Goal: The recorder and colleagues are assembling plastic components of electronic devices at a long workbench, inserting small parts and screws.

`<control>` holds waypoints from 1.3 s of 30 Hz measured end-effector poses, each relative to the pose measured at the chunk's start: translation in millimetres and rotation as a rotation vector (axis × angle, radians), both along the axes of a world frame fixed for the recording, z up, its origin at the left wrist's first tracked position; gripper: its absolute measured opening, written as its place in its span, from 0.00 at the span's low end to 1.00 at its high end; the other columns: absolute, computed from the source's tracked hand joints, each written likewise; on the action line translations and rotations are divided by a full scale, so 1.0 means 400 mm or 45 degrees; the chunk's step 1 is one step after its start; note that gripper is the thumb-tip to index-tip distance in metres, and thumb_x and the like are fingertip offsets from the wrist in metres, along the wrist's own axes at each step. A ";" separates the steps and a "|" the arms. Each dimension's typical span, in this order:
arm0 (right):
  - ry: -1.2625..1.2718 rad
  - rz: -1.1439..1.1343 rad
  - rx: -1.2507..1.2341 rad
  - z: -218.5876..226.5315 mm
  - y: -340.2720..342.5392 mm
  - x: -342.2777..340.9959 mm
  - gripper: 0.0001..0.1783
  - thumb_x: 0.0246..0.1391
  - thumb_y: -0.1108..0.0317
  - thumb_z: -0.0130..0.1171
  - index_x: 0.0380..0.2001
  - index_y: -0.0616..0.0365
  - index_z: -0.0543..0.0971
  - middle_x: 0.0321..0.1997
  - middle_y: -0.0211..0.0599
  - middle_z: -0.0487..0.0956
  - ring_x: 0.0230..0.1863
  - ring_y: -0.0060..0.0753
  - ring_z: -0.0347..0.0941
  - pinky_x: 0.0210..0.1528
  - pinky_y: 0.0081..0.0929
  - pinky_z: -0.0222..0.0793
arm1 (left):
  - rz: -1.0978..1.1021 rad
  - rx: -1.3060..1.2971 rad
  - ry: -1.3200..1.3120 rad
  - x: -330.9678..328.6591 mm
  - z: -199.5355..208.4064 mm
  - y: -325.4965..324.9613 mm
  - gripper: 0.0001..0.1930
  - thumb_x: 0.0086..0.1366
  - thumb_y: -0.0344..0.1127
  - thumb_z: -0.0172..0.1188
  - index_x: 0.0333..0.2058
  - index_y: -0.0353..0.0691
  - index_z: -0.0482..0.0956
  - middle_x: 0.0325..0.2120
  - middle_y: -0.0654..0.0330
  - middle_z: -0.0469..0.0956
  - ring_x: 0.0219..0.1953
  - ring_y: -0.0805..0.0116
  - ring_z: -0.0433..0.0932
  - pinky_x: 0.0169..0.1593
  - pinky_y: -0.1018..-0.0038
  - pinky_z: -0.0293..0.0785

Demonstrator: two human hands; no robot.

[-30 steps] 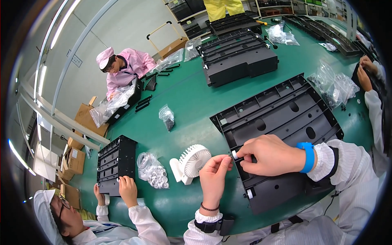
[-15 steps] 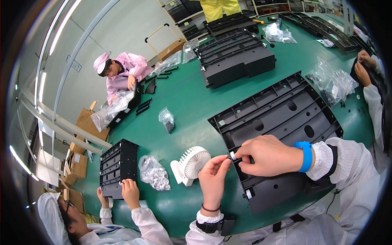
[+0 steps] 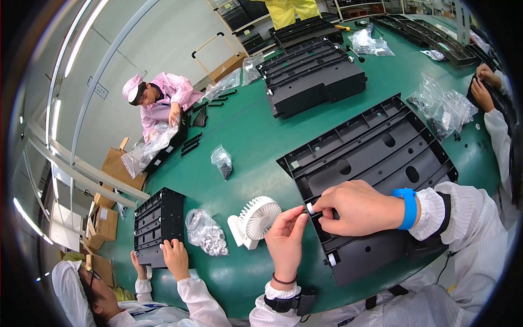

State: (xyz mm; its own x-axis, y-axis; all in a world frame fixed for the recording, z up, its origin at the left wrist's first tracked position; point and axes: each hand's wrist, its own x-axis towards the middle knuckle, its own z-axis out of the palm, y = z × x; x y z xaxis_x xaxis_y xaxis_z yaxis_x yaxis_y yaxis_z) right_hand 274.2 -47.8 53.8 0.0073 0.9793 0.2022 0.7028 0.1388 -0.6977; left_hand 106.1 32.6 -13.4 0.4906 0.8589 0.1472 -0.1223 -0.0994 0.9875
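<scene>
In the head view, the black ribbed panel [image 3: 368, 155] lies on the green table [image 3: 245, 163] in front of the person, turned askew: its ribs run from lower left to upper right. Which way its long axis goes is hard to settle, as the lens bends its edges and the right forearm covers its near corner. The right hand [image 3: 359, 208] grips a small white roller [image 3: 310, 208] between thumb and fingertip at the panel's left edge. A second white roller [image 3: 332, 259] sits nearer the person on that edge, its longer side roughly along it. The left hand [image 3: 286, 234] has thumb and forefinger pinched together just beside the gripped roller; something dark shows at the tips, too small to identify. The gripped roller's far side is hidden by the right fingers.

At the left, the carton [image 3: 104, 222] bears a pale label and dark print, too small to read. A black case [image 3: 169, 150] by the pink-clad co-worker carries pale labels, likewise unreadable. The co-worker at lower left is cut off by the rim.
</scene>
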 end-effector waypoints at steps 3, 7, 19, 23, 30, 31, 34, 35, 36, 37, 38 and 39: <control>-0.013 0.002 0.012 -0.002 0.001 0.000 0.09 0.40 0.68 0.52 0.15 0.62 0.73 0.15 0.41 0.73 0.20 0.50 0.71 0.23 0.42 0.64 | -0.002 -0.009 0.006 -0.001 -0.001 0.001 0.09 0.60 0.21 0.59 0.40 0.31 0.78 0.34 0.65 0.77 0.36 0.80 0.75 0.42 0.85 0.72; -0.012 0.005 0.000 -0.001 0.000 0.000 0.09 0.40 0.68 0.52 0.14 0.61 0.72 0.15 0.41 0.73 0.19 0.49 0.71 0.22 0.42 0.64 | -0.012 -0.032 0.000 -0.002 0.001 0.001 0.09 0.59 0.21 0.59 0.40 0.31 0.78 0.35 0.64 0.77 0.37 0.80 0.76 0.42 0.84 0.72; -0.020 0.007 -0.011 0.002 0.000 0.000 0.09 0.39 0.68 0.52 0.14 0.61 0.72 0.15 0.41 0.73 0.19 0.49 0.71 0.22 0.41 0.64 | 0.019 -0.043 0.002 0.001 0.004 -0.002 0.09 0.59 0.21 0.60 0.40 0.31 0.78 0.33 0.63 0.78 0.35 0.78 0.76 0.41 0.84 0.73; -0.018 0.009 -0.010 0.001 0.000 0.001 0.09 0.40 0.68 0.52 0.14 0.61 0.72 0.15 0.41 0.73 0.20 0.49 0.71 0.22 0.41 0.64 | 0.042 -0.078 0.024 0.002 0.002 -0.001 0.09 0.60 0.24 0.60 0.40 0.31 0.78 0.30 0.63 0.78 0.33 0.78 0.76 0.39 0.84 0.73; -0.063 0.030 -0.074 0.008 0.000 -0.003 0.07 0.41 0.67 0.54 0.23 0.60 0.77 0.18 0.37 0.75 0.21 0.43 0.72 0.23 0.37 0.65 | -0.034 -0.224 -0.034 -0.005 -0.013 0.009 0.09 0.61 0.26 0.60 0.40 0.31 0.79 0.29 0.62 0.79 0.30 0.78 0.76 0.36 0.83 0.72; -0.012 0.013 -0.022 0.007 -0.001 -0.003 0.09 0.40 0.67 0.53 0.15 0.61 0.73 0.16 0.41 0.73 0.20 0.49 0.71 0.23 0.41 0.64 | -0.031 -0.214 -0.041 -0.004 -0.010 0.009 0.09 0.61 0.26 0.60 0.39 0.31 0.79 0.29 0.63 0.78 0.31 0.78 0.76 0.37 0.83 0.73; -0.014 0.019 -0.019 0.002 -0.001 0.000 0.09 0.40 0.68 0.52 0.14 0.61 0.73 0.16 0.42 0.73 0.20 0.49 0.71 0.23 0.42 0.64 | 0.003 -0.100 -0.004 0.000 -0.001 0.006 0.08 0.60 0.24 0.61 0.39 0.31 0.79 0.30 0.63 0.78 0.31 0.78 0.76 0.37 0.83 0.73; -0.014 0.018 -0.018 0.002 -0.001 0.001 0.09 0.40 0.68 0.52 0.14 0.61 0.73 0.16 0.42 0.73 0.20 0.49 0.71 0.23 0.42 0.64 | 0.002 -0.099 -0.004 0.001 -0.002 0.006 0.08 0.60 0.24 0.61 0.39 0.31 0.79 0.30 0.63 0.78 0.31 0.78 0.76 0.37 0.83 0.73; -0.019 0.019 -0.017 0.002 -0.001 0.002 0.09 0.40 0.68 0.52 0.14 0.61 0.72 0.16 0.42 0.73 0.20 0.49 0.71 0.23 0.42 0.64 | 0.007 -0.095 -0.011 0.002 -0.004 0.007 0.09 0.59 0.24 0.61 0.39 0.31 0.79 0.30 0.63 0.78 0.31 0.78 0.76 0.38 0.83 0.73; -0.023 0.021 -0.016 0.002 -0.001 0.003 0.08 0.40 0.68 0.52 0.14 0.61 0.72 0.16 0.42 0.73 0.20 0.49 0.71 0.23 0.42 0.65 | 0.013 -0.090 -0.017 0.002 -0.006 0.007 0.09 0.59 0.23 0.61 0.39 0.31 0.79 0.30 0.63 0.78 0.31 0.79 0.76 0.38 0.83 0.73; -0.023 0.020 -0.016 0.002 -0.001 0.006 0.08 0.40 0.68 0.52 0.14 0.61 0.72 0.16 0.42 0.73 0.20 0.49 0.71 0.23 0.42 0.65 | 0.012 -0.089 -0.016 0.003 -0.005 0.007 0.09 0.59 0.23 0.61 0.39 0.31 0.79 0.30 0.63 0.78 0.31 0.79 0.76 0.38 0.83 0.73; -0.073 0.036 -0.062 0.002 0.000 0.010 0.08 0.41 0.67 0.54 0.24 0.60 0.76 0.18 0.38 0.74 0.21 0.44 0.72 0.24 0.38 0.65 | 0.005 -0.104 -0.023 0.005 -0.004 0.007 0.09 0.59 0.23 0.61 0.39 0.31 0.79 0.30 0.63 0.78 0.31 0.79 0.76 0.38 0.83 0.73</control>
State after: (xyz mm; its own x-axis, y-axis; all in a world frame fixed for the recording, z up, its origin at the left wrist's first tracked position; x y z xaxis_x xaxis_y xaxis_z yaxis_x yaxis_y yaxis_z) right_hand 278.2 -48.0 54.8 -0.0307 0.9877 0.1536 0.7382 0.1260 -0.6627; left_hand 107.9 35.6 -15.1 0.4852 0.8702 0.0852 -0.1403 -0.0187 0.9899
